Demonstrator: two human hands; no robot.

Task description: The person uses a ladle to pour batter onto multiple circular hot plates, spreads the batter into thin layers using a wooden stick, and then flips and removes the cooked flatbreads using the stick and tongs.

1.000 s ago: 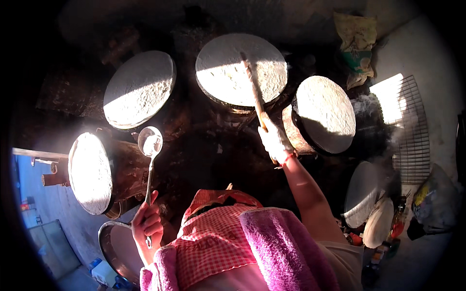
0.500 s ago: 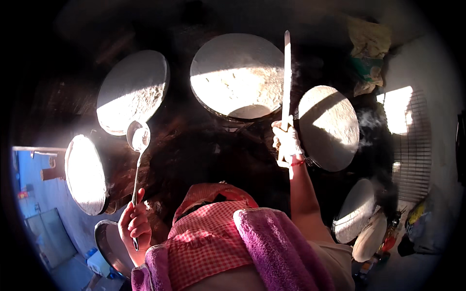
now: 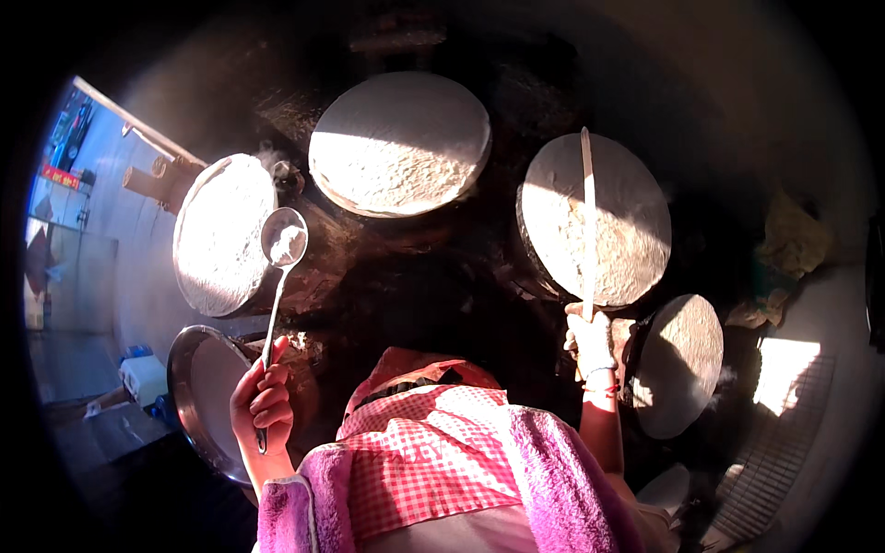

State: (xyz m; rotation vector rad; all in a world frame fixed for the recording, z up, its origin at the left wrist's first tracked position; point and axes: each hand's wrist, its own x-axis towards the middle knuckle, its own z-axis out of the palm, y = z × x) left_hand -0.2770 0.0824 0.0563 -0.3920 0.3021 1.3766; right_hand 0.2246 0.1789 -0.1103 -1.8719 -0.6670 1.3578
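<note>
My left hand (image 3: 263,401) is wrapped round the handle of a metal ladle (image 3: 277,300), whose round bowl holds some white, wet-looking stuff. The ladle is raised near the left griddle (image 3: 226,235), which is coated with a pale layer. In my right hand (image 3: 588,339), a long, thin, flat stick (image 3: 590,212) points away from me, its blade over the right griddle (image 3: 636,198). Whether the blade touches the pale layer there I cannot tell. At the lower left, close to my left hand, stands a metal basin (image 3: 189,382) with a whitish content.
Another coated griddle (image 3: 401,138) lies at the far middle, and one (image 3: 680,369) stands at the lower right. Beyond it are a wire rack (image 3: 774,461) and a crumpled bag (image 3: 793,240). Wisps of steam rise beside some griddles. Wooden rollers (image 3: 147,184) jut out at the left.
My view has turned left, so the griddles and bag sit further clockwise. The stick has gone from the edge of one griddle to over the griddle formerly at the far middle. Both hands keep their grip.
</note>
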